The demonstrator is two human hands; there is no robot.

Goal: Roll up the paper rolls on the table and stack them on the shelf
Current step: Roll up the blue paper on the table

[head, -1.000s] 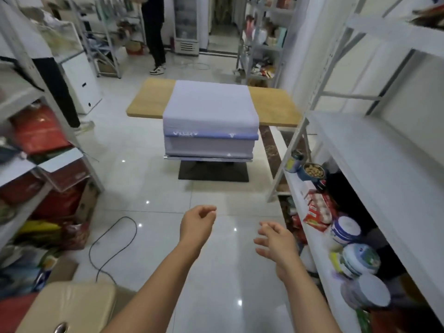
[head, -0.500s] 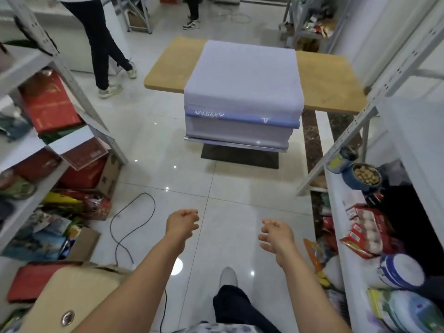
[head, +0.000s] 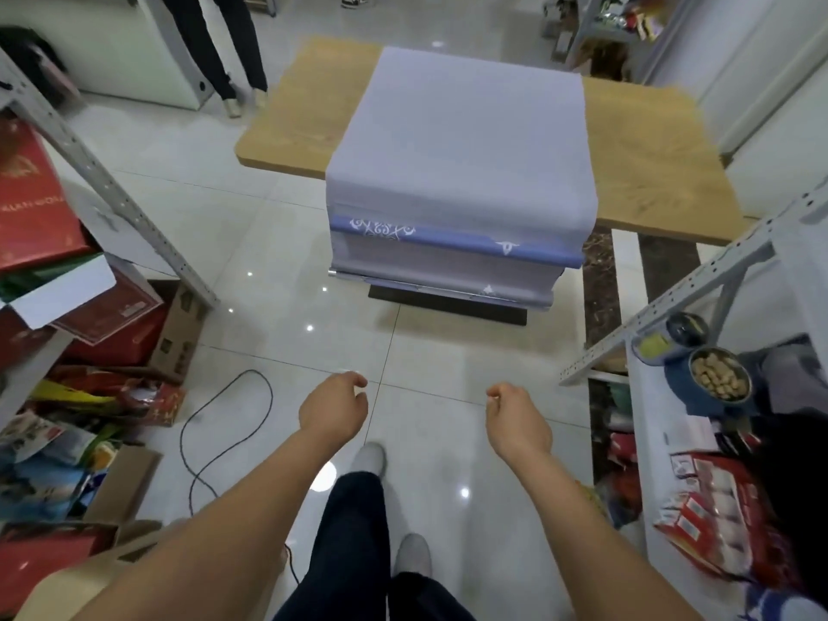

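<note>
Pale lilac paper sheets [head: 466, 141] lie unrolled across a wooden table [head: 304, 105] and hang over its near edge. A blue patterned band [head: 448, 235] and a thin rod at the bottom mark the hanging ends. My left hand [head: 334, 407] and my right hand [head: 515, 419] are held out over the tiled floor, well short of the paper. Both hold nothing, with the fingers loosely curled. The white shelf [head: 645, 463] at the right carries goods.
A metal rack [head: 112, 190] with red boxes stands at the left, with cartons and bags on the floor below it. A black cable [head: 224, 441] loops over the tiles. Blue tins [head: 717, 387] and snack packs sit on the right shelf. A person's legs [head: 224, 51] are beyond the table.
The table and paper have come closer and lower in view as I walk forward. My fingers have curled in more, and my legs and shoes now show below.
</note>
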